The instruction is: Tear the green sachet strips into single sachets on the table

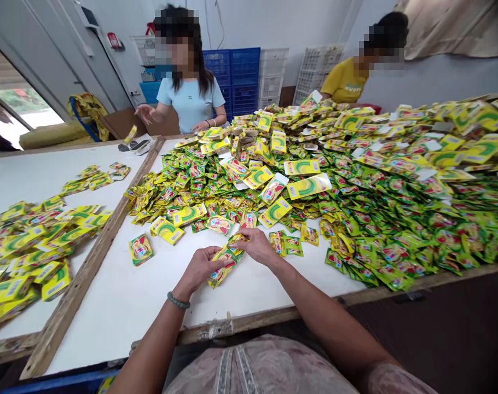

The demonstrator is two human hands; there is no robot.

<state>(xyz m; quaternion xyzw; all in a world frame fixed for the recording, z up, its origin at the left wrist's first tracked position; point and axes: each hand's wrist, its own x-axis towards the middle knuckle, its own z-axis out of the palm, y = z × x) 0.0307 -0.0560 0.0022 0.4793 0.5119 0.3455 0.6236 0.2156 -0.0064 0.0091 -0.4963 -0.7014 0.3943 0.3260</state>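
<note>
Low over the white table (171, 306), my left hand (203, 267) grips a yellow-and-green printed carton (221, 274), held at a slant. My right hand (255, 245) pinches a small shiny sachet (235, 241) at the carton's upper end. Whether the sachet is partly inside the carton I cannot tell, as fingers cover that spot. Just right of my right hand lie a few loose sachets (293, 245). A closed-looking carton (141, 249) rests apart to the left, and flat cartons (167, 230) lie beyond my hands.
A big heap of green sachets (380, 235) and yellow cartons (308, 186) covers the back and right. A wooden strip (93, 257) divides off the left section, where filled-looking cartons (56, 282) are piled. Two people (191, 98) are across the table, before stacked blue crates (244, 71).
</note>
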